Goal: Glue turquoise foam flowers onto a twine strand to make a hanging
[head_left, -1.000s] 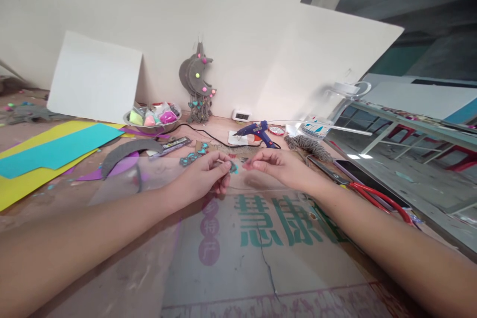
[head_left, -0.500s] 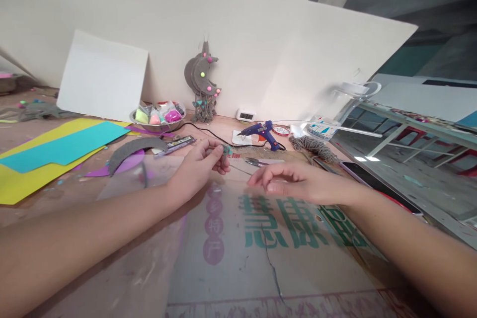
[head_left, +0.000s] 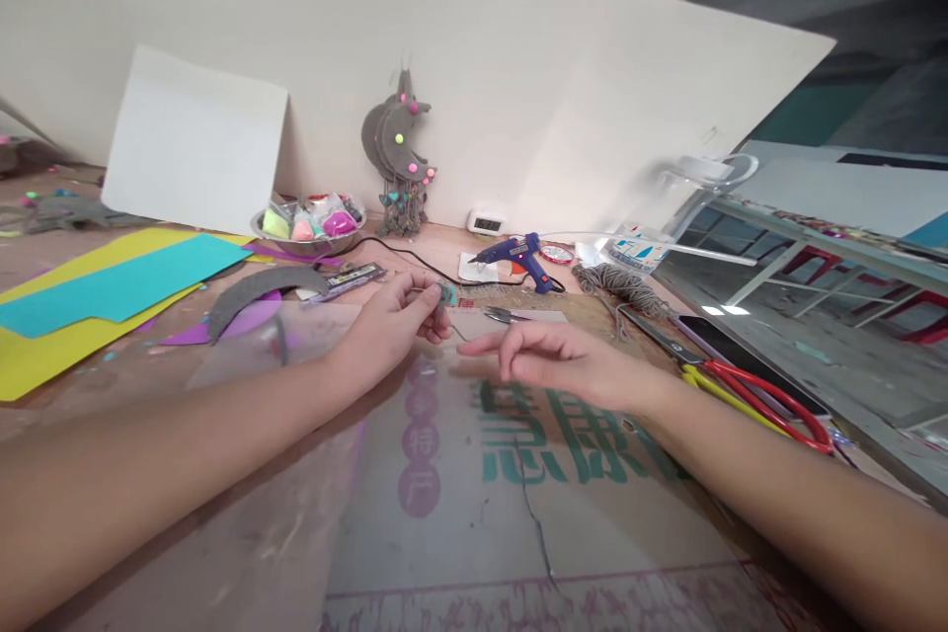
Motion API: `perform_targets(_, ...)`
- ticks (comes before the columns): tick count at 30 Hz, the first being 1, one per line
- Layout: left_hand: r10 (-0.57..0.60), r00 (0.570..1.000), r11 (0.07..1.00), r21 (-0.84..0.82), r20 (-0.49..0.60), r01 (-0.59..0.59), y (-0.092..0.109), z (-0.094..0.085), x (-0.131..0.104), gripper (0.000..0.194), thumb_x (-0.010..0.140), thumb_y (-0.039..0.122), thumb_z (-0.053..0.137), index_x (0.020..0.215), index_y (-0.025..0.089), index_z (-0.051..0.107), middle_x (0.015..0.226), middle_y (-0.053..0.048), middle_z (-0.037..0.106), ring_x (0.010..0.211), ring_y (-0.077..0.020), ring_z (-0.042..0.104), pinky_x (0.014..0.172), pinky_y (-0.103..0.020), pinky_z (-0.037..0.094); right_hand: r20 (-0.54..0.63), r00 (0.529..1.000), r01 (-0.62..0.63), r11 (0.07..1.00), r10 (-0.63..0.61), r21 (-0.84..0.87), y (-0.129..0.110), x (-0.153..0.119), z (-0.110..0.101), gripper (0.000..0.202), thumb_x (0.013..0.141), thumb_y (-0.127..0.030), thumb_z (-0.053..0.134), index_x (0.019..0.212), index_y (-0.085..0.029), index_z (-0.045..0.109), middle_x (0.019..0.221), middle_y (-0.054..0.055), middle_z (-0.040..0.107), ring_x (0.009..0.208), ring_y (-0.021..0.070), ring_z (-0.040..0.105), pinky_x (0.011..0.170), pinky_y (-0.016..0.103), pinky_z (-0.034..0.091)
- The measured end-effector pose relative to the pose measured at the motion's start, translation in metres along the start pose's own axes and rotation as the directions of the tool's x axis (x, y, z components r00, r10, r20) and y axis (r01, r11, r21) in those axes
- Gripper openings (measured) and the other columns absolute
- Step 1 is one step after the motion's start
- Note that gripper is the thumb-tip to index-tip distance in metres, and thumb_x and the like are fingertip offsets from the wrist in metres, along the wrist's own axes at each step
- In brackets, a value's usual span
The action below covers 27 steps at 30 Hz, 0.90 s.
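Observation:
My left hand (head_left: 404, 308) is closed in a pinch on a small teal piece (head_left: 446, 294), mostly hidden by the fingers. From it a thin grey string (head_left: 457, 332) runs a short way toward the right fingertips. My right hand (head_left: 552, 355) hovers over the printed plastic sheet (head_left: 444, 553), its index finger stretched left and the other fingers loosely bent. Whether the string touches that finger is hard to see. Just behind the hands lies a small pair of metal snips (head_left: 505, 315). Another dark strand (head_left: 539, 538) rests on the sheet.
Behind stand a blue glue gun (head_left: 522, 257), a white digital clock (head_left: 487, 221), a bowl of coloured clay (head_left: 307, 242) and a grey moon ornament (head_left: 400, 143). Grey yarn (head_left: 622, 286), red-handled scissors (head_left: 770, 400) and a phone (head_left: 748, 360) lie right. Coloured sheets (head_left: 133, 281) lie left.
My right hand has moved left, closer to my left hand, and its index finger has straightened. The scissors at the right have come into view from behind the forearm. The left hand keeps its pinch.

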<state>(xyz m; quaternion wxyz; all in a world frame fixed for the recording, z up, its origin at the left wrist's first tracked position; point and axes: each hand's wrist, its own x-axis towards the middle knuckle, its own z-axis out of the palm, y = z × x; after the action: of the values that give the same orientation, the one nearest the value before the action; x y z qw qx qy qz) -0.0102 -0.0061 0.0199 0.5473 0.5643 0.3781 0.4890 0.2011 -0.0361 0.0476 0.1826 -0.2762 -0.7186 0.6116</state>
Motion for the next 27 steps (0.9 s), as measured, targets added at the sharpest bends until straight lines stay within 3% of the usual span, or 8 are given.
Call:
perform_targets(3,-0.012,0.999,1.0,0.017,0.034,0.011,-0.001,0.0,-0.001,0.016,0.081,0.033,0.05,0.079,0.018,0.045,0.062,0.003,0.054,0.057,-0.01,0.056,0.053,-0.021,0.047,0.074,0.992,-0.099,0.995,0.1,-0.013,-0.001,0.002,0.001,0.015,0.084,-0.028,0.053,0.08,-0.014,0.056,0.09,0.01,0.068,0.074,0.0137,0.065,0.067,0.027,0.049)
perform_targets(6,-0.025,0.995,0.999,0.046,0.093,0.021,-0.003,0.001,-0.002,0.019,0.081,0.036,0.05,0.081,0.018,0.045,0.062,0.003,0.054,0.051,-0.0085,0.052,0.047,-0.02,0.043,-0.19,0.981,-0.061,0.991,0.036,-0.123,-0.005,0.003,0.001,0.016,0.08,-0.031,0.058,0.076,-0.016,0.054,0.062,-0.001,0.062,0.049,0.0085,0.054,0.049,0.021,0.042)
perform_targets(8,-0.033,0.992,0.997,0.074,0.118,0.024,-0.004,0.001,-0.002,0.021,0.08,0.038,0.052,0.082,0.018,0.047,0.063,0.003,0.053,0.046,-0.0073,0.049,0.043,-0.018,0.039,-0.29,0.954,-0.02,0.951,-0.074,-0.309,-0.008,0.002,0.002,0.02,0.08,-0.034,0.057,0.07,-0.017,0.055,0.057,-0.003,0.055,0.05,0.0082,0.05,0.05,0.02,0.039)
perform_targets(11,-0.037,0.991,0.992,0.126,0.127,0.021,-0.003,0.001,-0.004,0.022,0.077,0.039,0.055,0.081,0.018,0.051,0.062,0.004,0.051,0.043,-0.0059,0.045,0.04,-0.017,0.034,-0.2,0.974,-0.016,0.843,-0.108,-0.537,-0.008,0.001,0.01,0.036,0.085,-0.04,0.046,0.059,-0.017,0.055,0.057,-0.001,0.054,0.054,0.0095,0.048,0.055,0.023,0.038)
perform_targets(13,-0.031,0.992,0.983,0.184,0.12,0.008,-0.002,0.0,-0.004,0.022,0.076,0.039,0.055,0.081,0.018,0.054,0.056,0.005,0.047,0.042,-0.0061,0.041,0.038,-0.017,0.031,-0.257,0.956,-0.046,0.799,-0.138,-0.6,-0.005,0.002,0.014,0.034,0.085,-0.04,0.046,0.061,-0.017,0.055,0.058,-0.001,0.052,0.056,0.0102,0.047,0.055,0.023,0.037)
perform_targets(16,-0.023,0.995,0.963,0.268,0.1,-0.004,-0.002,0.0,-0.005,0.024,0.076,0.042,0.055,0.082,0.019,0.057,0.05,0.005,0.043,0.042,-0.0076,0.04,0.038,-0.018,0.03,-0.51,0.818,-0.099,0.808,-0.267,-0.581,0.003,0.008,0.016,0.018,0.083,-0.036,0.051,0.088,-0.02,0.058,0.059,-0.004,0.043,0.056,0.0105,0.041,0.053,0.023,0.034)
perform_targets(18,-0.034,0.994,0.957,0.288,0.107,0.001,-0.003,-0.001,-0.006,0.026,0.076,0.044,0.054,0.084,0.02,0.058,0.049,0.005,0.043,0.042,-0.0087,0.04,0.038,-0.019,0.031,-0.584,0.752,-0.098,0.826,-0.304,-0.555,0.009,0.012,0.013,0.022,0.084,-0.033,0.05,0.102,-0.022,0.057,0.06,-0.005,0.037,0.056,0.0107,0.037,0.052,0.023,0.032)
perform_targets(27,0.0,0.983,0.902,0.424,0.185,-0.08,0.0,0.003,-0.012,0.026,0.078,0.045,0.05,0.082,0.02,0.058,0.056,0.002,0.055,0.046,-0.0104,0.05,0.04,-0.019,0.034,-0.554,0.777,-0.075,0.83,-0.299,-0.553,0.017,0.02,0.014,0.027,0.084,-0.031,0.05,0.108,-0.022,0.061,0.06,-0.003,0.046,0.056,0.0117,0.04,0.053,0.025,0.034)
